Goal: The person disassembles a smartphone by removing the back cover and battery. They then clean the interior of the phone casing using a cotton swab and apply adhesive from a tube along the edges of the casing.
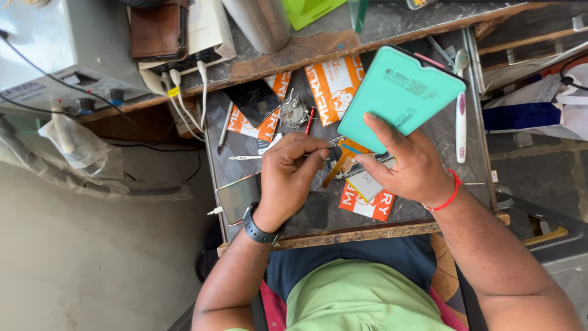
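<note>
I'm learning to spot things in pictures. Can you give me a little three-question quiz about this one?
1. True or false: the right hand holds up a teal phone back cover.
2. Which wrist wears the black watch: A left, B right?
3. What colour is the thread band on the right wrist?

Key: 1 true. 2 A, on the left hand, whose fingers pinch a thin metal tool. 3 red.

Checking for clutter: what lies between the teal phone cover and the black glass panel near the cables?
In the head view, an orange-and-white packet lies between teal phone cover and black glass panel.
</note>
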